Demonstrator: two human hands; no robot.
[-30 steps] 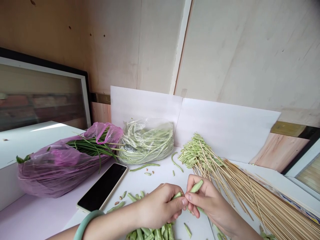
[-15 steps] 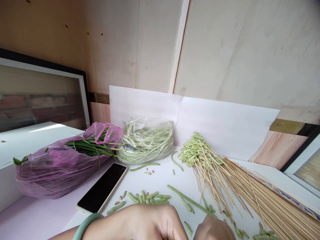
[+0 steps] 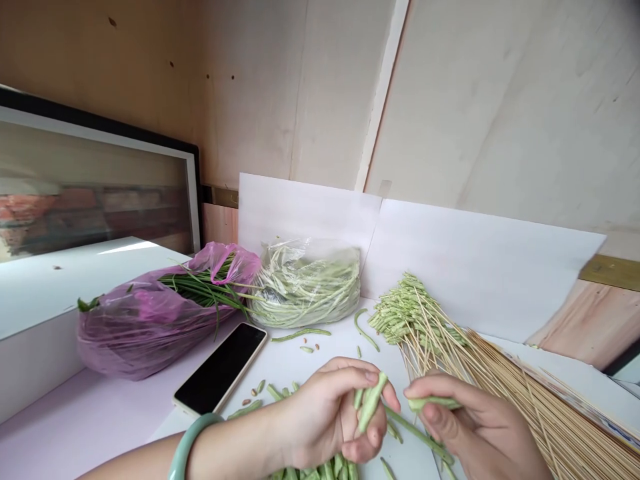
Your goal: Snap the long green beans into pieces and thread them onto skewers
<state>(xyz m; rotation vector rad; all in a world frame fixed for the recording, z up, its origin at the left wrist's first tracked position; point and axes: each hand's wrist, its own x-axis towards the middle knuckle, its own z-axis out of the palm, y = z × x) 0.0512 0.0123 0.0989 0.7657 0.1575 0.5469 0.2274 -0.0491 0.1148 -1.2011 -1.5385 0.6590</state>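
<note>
My left hand (image 3: 345, 413), with a green bangle (image 3: 193, 443) at the wrist, is raised over the table and closed on a short piece of green bean (image 3: 371, 402). A second bit of bean shows behind that piece. To its right, my right hand (image 3: 475, 427) pinches another green bean piece (image 3: 433, 403) between thumb and fingers. The two hands are close but apart. Below the left wrist lies a heap of cut bean pieces (image 3: 325, 469), partly hidden. A longer bean (image 3: 417, 433) lies on the table between the hands.
Behind stand a purple bag of green stalks (image 3: 135, 333) and a clear bag of long beans (image 3: 310, 287). A phone (image 3: 220, 370) lies at left. Bean-loaded skewers (image 3: 410, 310) and many bare wooden skewers (image 3: 555, 407) fill the right. White boards (image 3: 480, 260) lean on the wall.
Both hands have come up into fuller view from the bottom edge, and bean pieces now show in them. The view has turned slightly left.
</note>
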